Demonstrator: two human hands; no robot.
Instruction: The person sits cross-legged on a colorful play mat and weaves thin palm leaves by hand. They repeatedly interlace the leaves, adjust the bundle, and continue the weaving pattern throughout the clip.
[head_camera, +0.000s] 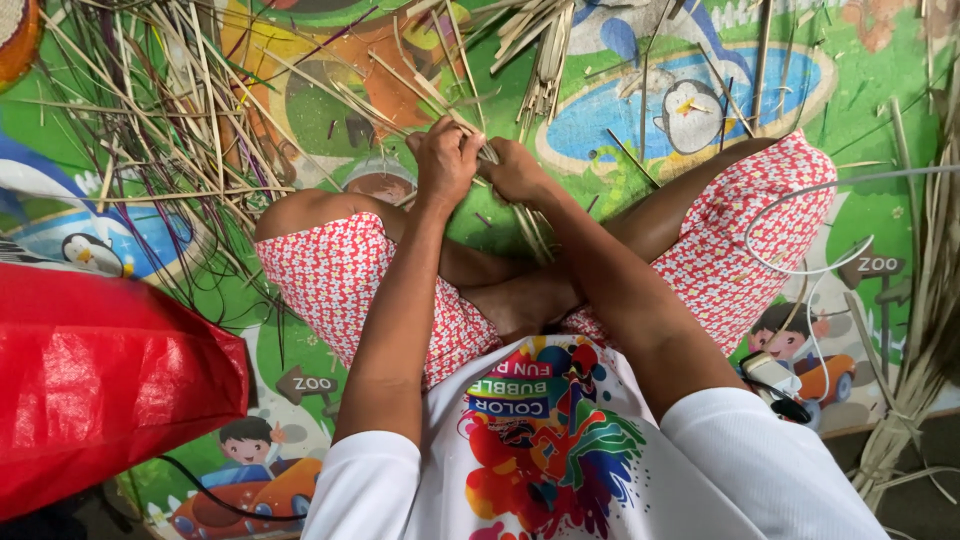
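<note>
I sit cross-legged on a colourful cartoon floor mat (880, 60). My left hand (445, 160) and my right hand (515, 172) are close together in front of my knees, both closed on a bundle of pale dried straw strips (505, 150). The strips fan out beyond my hands toward the top of the view and also hang down between my legs (530, 230). My fingertips are partly hidden by the strips.
A loose heap of dried straw strips (170, 110) covers the mat at upper left. A red plastic bag (100, 380) lies at my left. A white cable (800, 265) runs over my right knee. More long dried leaves (925, 300) lie along the right edge.
</note>
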